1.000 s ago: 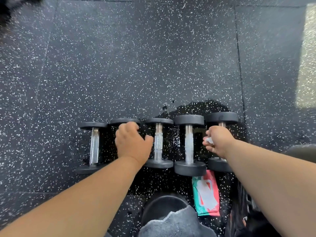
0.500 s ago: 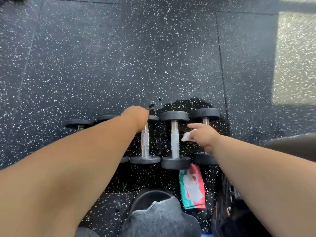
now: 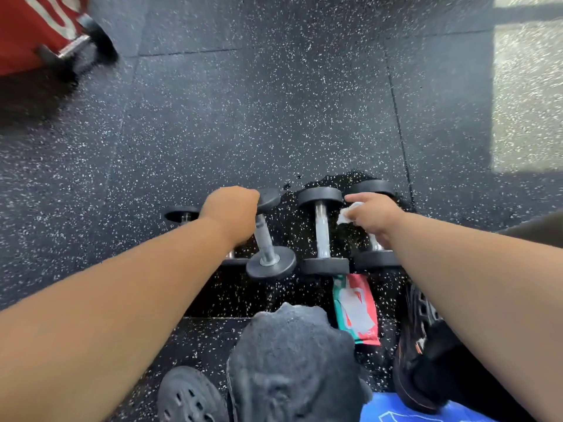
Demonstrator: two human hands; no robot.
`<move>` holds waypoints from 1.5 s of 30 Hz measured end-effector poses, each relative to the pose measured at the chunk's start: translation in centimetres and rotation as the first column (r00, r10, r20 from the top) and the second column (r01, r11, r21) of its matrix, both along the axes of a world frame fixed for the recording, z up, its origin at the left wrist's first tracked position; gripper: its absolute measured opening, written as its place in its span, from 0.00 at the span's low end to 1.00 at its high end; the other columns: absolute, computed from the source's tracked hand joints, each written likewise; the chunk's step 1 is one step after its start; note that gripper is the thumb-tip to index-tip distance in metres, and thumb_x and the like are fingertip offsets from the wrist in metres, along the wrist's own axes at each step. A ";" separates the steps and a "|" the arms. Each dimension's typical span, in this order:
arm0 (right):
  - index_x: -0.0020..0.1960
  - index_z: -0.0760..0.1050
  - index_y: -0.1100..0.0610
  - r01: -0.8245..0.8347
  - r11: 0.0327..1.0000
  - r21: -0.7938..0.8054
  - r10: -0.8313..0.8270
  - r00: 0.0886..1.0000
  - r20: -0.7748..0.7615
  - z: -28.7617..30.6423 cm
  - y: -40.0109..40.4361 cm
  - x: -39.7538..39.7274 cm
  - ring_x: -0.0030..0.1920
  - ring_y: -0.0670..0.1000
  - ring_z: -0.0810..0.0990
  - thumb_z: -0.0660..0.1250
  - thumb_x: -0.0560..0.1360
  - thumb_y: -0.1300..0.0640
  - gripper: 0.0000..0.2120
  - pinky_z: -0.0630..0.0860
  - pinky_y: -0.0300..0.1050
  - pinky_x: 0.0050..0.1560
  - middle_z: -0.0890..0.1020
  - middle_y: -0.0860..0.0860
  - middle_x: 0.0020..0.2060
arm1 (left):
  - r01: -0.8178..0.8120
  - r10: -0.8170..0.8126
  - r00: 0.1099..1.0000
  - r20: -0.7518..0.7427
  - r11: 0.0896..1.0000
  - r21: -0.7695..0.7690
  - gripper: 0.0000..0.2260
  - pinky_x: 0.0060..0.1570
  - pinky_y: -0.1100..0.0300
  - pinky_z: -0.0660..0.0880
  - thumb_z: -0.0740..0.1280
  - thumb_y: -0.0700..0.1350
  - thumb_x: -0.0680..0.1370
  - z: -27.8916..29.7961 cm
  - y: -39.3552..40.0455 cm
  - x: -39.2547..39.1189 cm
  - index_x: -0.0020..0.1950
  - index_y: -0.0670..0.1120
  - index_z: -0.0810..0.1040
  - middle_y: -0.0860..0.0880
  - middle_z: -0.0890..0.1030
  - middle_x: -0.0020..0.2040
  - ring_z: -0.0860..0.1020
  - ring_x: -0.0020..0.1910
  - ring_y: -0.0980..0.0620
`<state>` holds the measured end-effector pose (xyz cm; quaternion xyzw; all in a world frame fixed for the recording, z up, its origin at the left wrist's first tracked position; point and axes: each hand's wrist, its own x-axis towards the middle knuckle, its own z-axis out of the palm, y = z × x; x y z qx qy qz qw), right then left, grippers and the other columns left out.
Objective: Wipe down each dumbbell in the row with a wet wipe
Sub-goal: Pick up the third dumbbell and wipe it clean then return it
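Note:
Several black dumbbells with chrome handles lie in a row on the speckled rubber floor. My left hand (image 3: pixel 232 212) grips the far head of the middle dumbbell (image 3: pixel 265 239), which is tilted with its near head raised toward me. To its right lies another dumbbell (image 3: pixel 322 233), flat on the floor. My right hand (image 3: pixel 375 215) pinches a crumpled white wet wipe (image 3: pixel 347 215) above the rightmost dumbbell (image 3: pixel 375 257), between it and the flat dumbbell on its left. The leftmost dumbbell (image 3: pixel 182 215) is mostly hidden by my left forearm.
A teal and red wipe packet (image 3: pixel 355 309) lies just in front of the row. My knee in grey fabric (image 3: pixel 292 360) and dark shoes (image 3: pixel 189 397) fill the bottom. A wet patch darkens the floor around the dumbbells. A red wheeled object (image 3: pixel 42 28) stands top left.
My left hand has moved from the second dumbbell to the middle one and tipped it up. My right hand with the wipe has lifted slightly. The view has tilted up.

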<state>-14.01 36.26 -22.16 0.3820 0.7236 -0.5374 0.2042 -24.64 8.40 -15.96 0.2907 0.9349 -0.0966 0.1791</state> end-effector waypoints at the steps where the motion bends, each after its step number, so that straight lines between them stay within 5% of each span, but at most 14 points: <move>1: 0.72 0.78 0.56 -0.009 1.000 -0.005 0.009 0.999 -0.034 1.3 -0.4 0.2 0.44 0.46 0.83 0.73 0.79 0.64 0.22 0.76 0.36 0.47 0.84 0.50 0.50 | -0.013 0.014 0.999 -0.030 1.000 0.023 0.07 0.45 0.51 0.76 0.68 0.44 0.79 1.7 -0.1 0.3 0.57 0.50 0.80 0.49 0.81 0.47 0.78 0.45 0.43; 4: 0.72 0.78 0.49 -0.028 1.000 -0.011 0.026 0.993 -0.116 5.4 -1.8 0.9 0.59 0.54 0.84 0.70 0.81 0.62 0.21 0.79 0.49 0.63 0.83 0.50 0.61 | -0.058 0.068 0.990 -0.122 0.995 0.083 0.08 0.44 0.53 0.74 0.70 0.45 0.77 7.4 -1.2 1.9 0.56 0.52 0.81 0.49 0.82 0.46 0.78 0.45 0.43; 9: 0.64 0.82 0.41 -0.034 0.991 -0.131 0.005 0.977 -0.212 10.4 -4.9 5.0 0.47 0.55 0.80 0.69 0.80 0.65 0.21 0.79 0.57 0.44 0.85 0.53 0.56 | -0.149 0.192 0.958 -0.211 0.968 0.203 0.04 0.42 0.54 0.71 0.71 0.47 0.73 16.0 -3.9 7.3 0.47 0.52 0.81 0.50 0.80 0.40 0.80 0.46 0.40; 13: 0.65 0.82 0.48 -0.131 0.974 -0.184 0.067 0.946 -0.318 14.6 -7.0 9.6 0.48 0.50 0.84 0.67 0.82 0.69 0.20 0.85 0.46 0.41 0.83 0.53 0.58 | -0.195 0.262 0.937 -0.229 0.940 0.279 0.03 0.41 0.55 0.70 0.70 0.46 0.73 19.8 -5.8 13.7 0.46 0.53 0.80 0.52 0.80 0.40 0.77 0.43 0.43; 17: 0.65 0.82 0.49 -0.301 0.944 -0.134 0.216 0.871 -0.441 19.2 -7.8 13.0 0.57 0.51 0.86 0.72 0.79 0.67 0.19 0.81 0.48 0.62 0.85 0.53 0.59 | -0.198 0.263 0.947 -0.187 0.931 0.308 0.06 0.41 0.54 0.74 0.68 0.43 0.74 21.3 -6.0 19.5 0.47 0.52 0.81 0.53 0.82 0.40 0.79 0.43 0.44; 19: 0.64 0.82 0.51 -0.364 0.919 -0.151 0.258 0.845 -0.469 20.8 -8.7 14.7 0.58 0.53 0.86 0.73 0.78 0.69 0.19 0.80 0.47 0.64 0.87 0.55 0.57 | -0.213 0.267 0.950 -0.162 0.933 0.289 0.09 0.45 0.53 0.79 0.67 0.42 0.75 21.2 -6.2 21.8 0.51 0.53 0.83 0.52 0.84 0.44 0.82 0.46 0.44; 26: 0.62 0.81 0.58 -0.385 0.904 -0.183 0.274 0.854 -0.442 20.7 -11.3 21.1 0.36 0.47 0.80 0.72 0.76 0.74 0.18 0.79 0.39 0.39 0.79 0.55 0.44 | -0.222 0.254 0.960 -0.114 0.946 0.237 0.07 0.48 0.54 0.76 0.68 0.44 0.78 20.7 -7.9 26.0 0.54 0.52 0.81 0.50 0.84 0.50 0.82 0.53 0.44; 30: 0.54 0.77 0.57 -0.409 0.880 -0.243 0.270 0.850 -0.452 20.7 -13.4 21.4 0.44 0.55 0.80 0.73 0.75 0.75 0.16 0.79 0.47 0.46 0.78 0.57 0.45 | -0.180 0.212 0.971 -0.109 0.951 0.250 0.15 0.56 0.54 0.77 0.70 0.46 0.78 21.6 -8.6 27.3 0.64 0.54 0.82 0.50 0.85 0.57 0.82 0.59 0.44; 33: 0.43 0.69 0.54 -0.473 0.865 -0.164 0.360 0.815 -0.455 20.8 -15.8 20.8 0.32 0.46 0.76 0.74 0.73 0.74 0.20 0.72 0.40 0.35 0.76 0.50 0.33 | -0.154 0.191 0.977 -0.100 0.944 0.291 0.21 0.58 0.56 0.76 0.71 0.45 0.78 21.7 -9.2 28.3 0.70 0.55 0.80 0.50 0.85 0.61 0.81 0.62 0.44; 40: 0.41 0.64 0.51 -0.343 0.939 0.007 0.298 0.806 -0.512 19.2 -19.8 19.4 0.36 0.49 0.72 0.82 0.67 0.67 0.26 0.73 0.47 0.37 0.72 0.48 0.32 | -0.153 0.190 0.978 -0.088 0.936 0.317 0.18 0.63 0.52 0.78 0.68 0.45 0.80 21.1 -10.5 28.9 0.69 0.51 0.79 0.48 0.85 0.63 0.81 0.64 0.42; 45: 0.39 0.65 0.52 -0.316 0.937 0.151 0.345 0.758 -0.553 18.5 -20.1 18.2 0.25 0.40 0.68 0.87 0.66 0.57 0.28 0.69 0.37 0.29 0.72 0.42 0.25 | -0.127 0.169 0.981 -0.100 0.935 0.331 0.19 0.66 0.51 0.77 0.69 0.47 0.82 20.8 -11.1 28.4 0.74 0.50 0.78 0.47 0.84 0.66 0.80 0.67 0.41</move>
